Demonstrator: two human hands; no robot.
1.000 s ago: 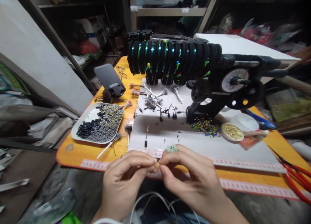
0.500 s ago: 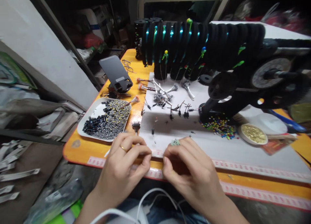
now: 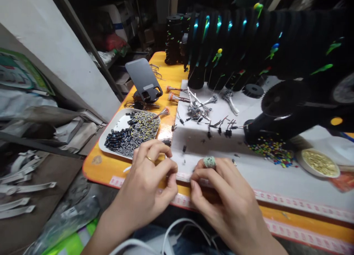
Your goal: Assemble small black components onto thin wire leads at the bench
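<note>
My left hand (image 3: 151, 177), with a gold ring, is closed in a pinch at the table's front edge; what its fingertips hold is too small to make out. A short gap to the right, my right hand (image 3: 226, 188) is also pinched, a green patterned band round one finger. Whatever lies between its fingertips is hidden too. Beyond my left hand sits a white tray (image 3: 103, 140) of small grey, yellow and black cylindrical parts. A small black part (image 3: 184, 148) lies on the white board (image 3: 199, 138) past the gap between my hands.
A black machine (image 3: 235, 44) with gears stands at the back right. A phone-like slab (image 3: 143, 78) leans behind the tray. Wire bundles (image 3: 199, 107), colourful beads (image 3: 272, 150) and a bowl of golden pieces (image 3: 319, 162) lie on the board. White cables (image 3: 177, 220) cross my lap.
The view has shifted, so the tray, machine and board appear further right. Both hands keep their pinched pose, with the gap between their fingertips about the same.
</note>
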